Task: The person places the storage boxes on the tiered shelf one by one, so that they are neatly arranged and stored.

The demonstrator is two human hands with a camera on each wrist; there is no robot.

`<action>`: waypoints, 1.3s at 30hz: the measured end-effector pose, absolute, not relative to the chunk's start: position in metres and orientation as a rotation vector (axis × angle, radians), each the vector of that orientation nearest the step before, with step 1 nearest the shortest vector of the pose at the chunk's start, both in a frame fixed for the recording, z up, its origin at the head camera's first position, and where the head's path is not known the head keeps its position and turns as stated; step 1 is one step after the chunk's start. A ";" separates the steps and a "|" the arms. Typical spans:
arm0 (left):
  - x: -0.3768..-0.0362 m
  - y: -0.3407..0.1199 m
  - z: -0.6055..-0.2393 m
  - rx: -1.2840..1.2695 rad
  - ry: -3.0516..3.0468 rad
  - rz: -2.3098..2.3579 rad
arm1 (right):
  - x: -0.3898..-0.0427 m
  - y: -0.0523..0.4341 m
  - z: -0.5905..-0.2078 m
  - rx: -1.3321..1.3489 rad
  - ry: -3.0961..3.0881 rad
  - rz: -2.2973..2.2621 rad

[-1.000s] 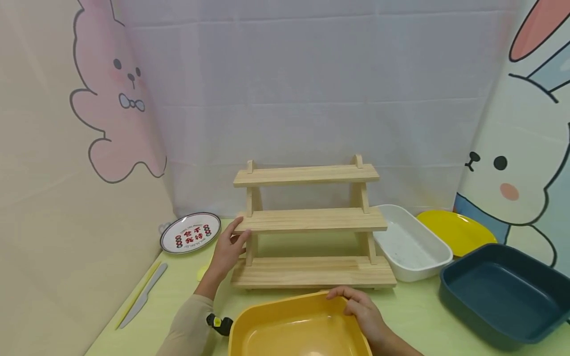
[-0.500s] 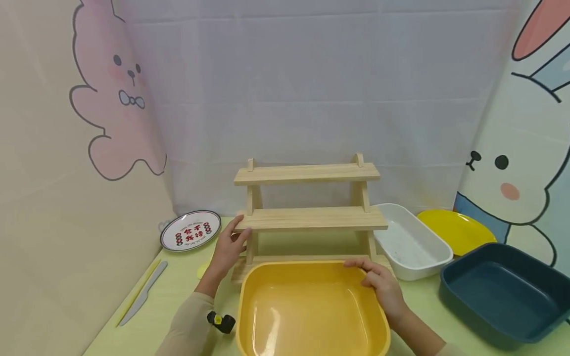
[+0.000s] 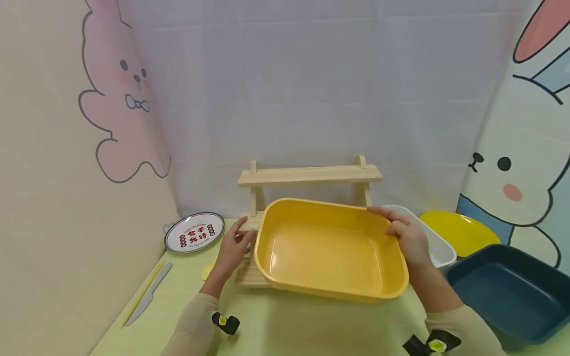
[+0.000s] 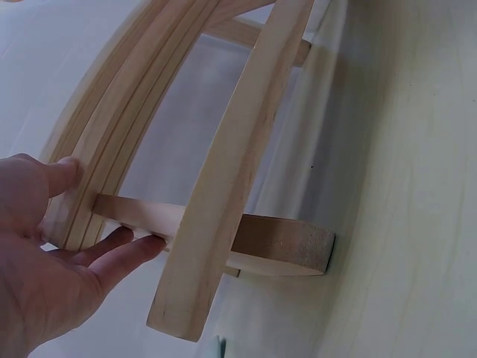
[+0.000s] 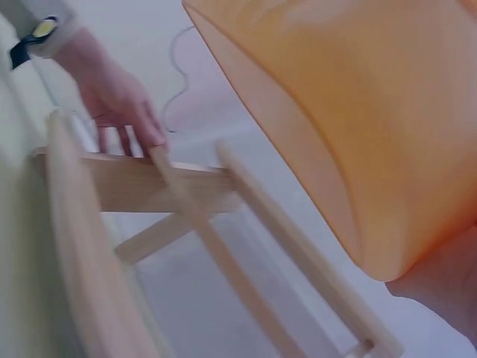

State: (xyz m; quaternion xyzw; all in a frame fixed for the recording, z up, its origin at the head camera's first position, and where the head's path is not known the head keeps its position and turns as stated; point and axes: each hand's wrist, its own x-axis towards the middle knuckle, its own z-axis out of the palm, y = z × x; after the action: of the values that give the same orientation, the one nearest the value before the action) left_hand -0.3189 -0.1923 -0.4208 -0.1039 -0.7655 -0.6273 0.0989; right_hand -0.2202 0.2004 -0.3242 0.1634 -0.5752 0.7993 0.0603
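Note:
My right hand grips the right end of a deep yellow baking dish, with its inside tilted toward me. The dish is raised in front of a three-tier wooden display stand and covers much of its middle and bottom shelves. At the stand's left side, my left hand holds the end of the middle shelf. In the left wrist view, the thumb lies over that shelf board and the fingers reach beneath it. The dish's underside fills the upper right of the right wrist view.
To the left lie an oval plate with red lettering, a knife and a thin yellow utensil. On the right are a white dish, a yellow plate and a dark blue dish. Fabric walls surround the table.
The right hand has lifted the yellow dish up and forward from the table's front, so it now overlaps the stand. The left hand has kept its hold on the middle shelf.

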 end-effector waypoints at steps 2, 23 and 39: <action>-0.318 -0.192 -0.422 -0.315 -2.258 -1.857 | -0.227 0.203 -0.314 0.452 -1.700 2.450; -0.318 -0.191 -0.427 -0.408 -2.270 -1.779 | -0.348 0.206 -0.226 0.226 -1.779 2.461; -0.317 -0.185 -0.426 -0.410 -2.280 -1.702 | -0.442 0.205 -0.223 0.245 -2.037 2.398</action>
State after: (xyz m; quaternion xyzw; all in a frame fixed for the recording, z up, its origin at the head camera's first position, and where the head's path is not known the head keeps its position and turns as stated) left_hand -0.3165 -0.1846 -0.4259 -0.1414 -0.7861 -0.5868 0.1334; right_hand -0.4418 0.2046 -0.2232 0.0777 -0.6454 0.7599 -0.0073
